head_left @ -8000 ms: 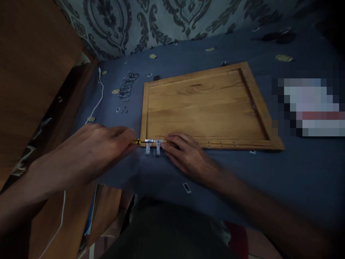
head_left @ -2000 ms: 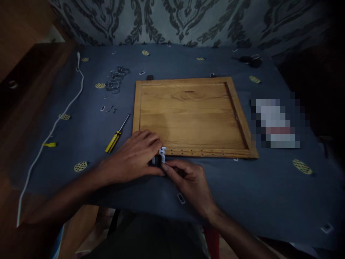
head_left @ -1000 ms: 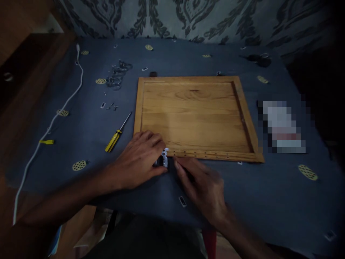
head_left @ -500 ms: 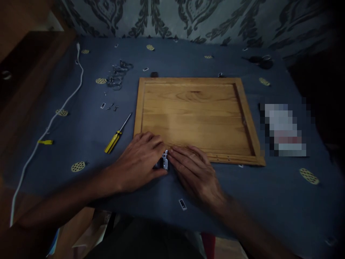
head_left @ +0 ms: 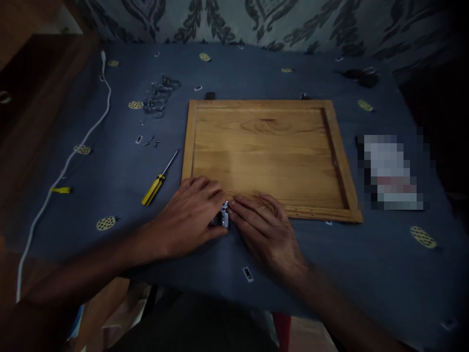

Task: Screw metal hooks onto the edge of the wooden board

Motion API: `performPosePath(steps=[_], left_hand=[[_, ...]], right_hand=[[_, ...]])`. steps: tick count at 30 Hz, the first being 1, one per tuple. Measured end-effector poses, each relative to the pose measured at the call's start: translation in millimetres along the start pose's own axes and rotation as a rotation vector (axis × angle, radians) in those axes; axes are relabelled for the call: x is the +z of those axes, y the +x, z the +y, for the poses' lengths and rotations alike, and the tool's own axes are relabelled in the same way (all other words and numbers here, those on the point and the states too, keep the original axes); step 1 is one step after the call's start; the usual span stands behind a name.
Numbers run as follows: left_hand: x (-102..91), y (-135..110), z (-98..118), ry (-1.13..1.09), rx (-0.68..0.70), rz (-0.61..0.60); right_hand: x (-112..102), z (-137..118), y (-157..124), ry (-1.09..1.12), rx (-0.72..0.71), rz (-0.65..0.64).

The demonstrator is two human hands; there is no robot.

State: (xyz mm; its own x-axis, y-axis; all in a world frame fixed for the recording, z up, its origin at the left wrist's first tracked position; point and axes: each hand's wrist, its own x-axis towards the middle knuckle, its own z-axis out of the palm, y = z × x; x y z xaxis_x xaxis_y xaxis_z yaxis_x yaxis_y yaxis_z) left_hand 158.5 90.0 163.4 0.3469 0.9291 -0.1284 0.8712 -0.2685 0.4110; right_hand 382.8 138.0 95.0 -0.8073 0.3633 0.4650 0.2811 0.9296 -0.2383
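A small silver metal hinge [head_left: 224,217] sits at the front edge of the framed wooden panel [head_left: 264,151], between my two hands. My left hand [head_left: 194,210] is closed around it from the left, fingers bent over the panel's edge and the thumb low beside the metal. From the right, the fingers of my right hand [head_left: 266,227] are pressed together, their tips against the hinge and the panel's front rail. My fingers cover part of the hinge. Small dark holes show in the rail to the right of my right hand.
A yellow-handled screwdriver [head_left: 159,179] lies left of the panel. Behind it are several loose screws [head_left: 152,142] and a pile of metal fittings [head_left: 157,100]. A white cable [head_left: 86,134] runs down the left side. Black-handled scissors [head_left: 361,77] and a blurred-out packet [head_left: 390,171] lie at right.
The view has shifted slightly, so things on the table appear a little higher. Both hands keep almost the same hold at the hinge, with only slight finger movement.
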Motion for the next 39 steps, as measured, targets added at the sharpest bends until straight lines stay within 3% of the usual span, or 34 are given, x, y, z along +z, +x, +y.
performPosePath(steps=[26, 29, 34, 39], left_hand=[[-4.0, 0, -2, -0.06, -0.007, -0.05], [-9.9, -4, -7, -0.187, 0.032, 0.015], [-23.9, -7, -17, -0.274, -0.011, 0.261], [-33.6, -4, -27, -0.231, -0.065, 0.281]], right_hand=[[-2, -2, 2, -0.005, 0.007, -0.023], [-1, -2, 1, -0.002, 0.006, -0.002], [-2, -2, 3, -0.005, 0.009, 0.004], [-1, -1, 4, -0.041, -0.005, 0.022]])
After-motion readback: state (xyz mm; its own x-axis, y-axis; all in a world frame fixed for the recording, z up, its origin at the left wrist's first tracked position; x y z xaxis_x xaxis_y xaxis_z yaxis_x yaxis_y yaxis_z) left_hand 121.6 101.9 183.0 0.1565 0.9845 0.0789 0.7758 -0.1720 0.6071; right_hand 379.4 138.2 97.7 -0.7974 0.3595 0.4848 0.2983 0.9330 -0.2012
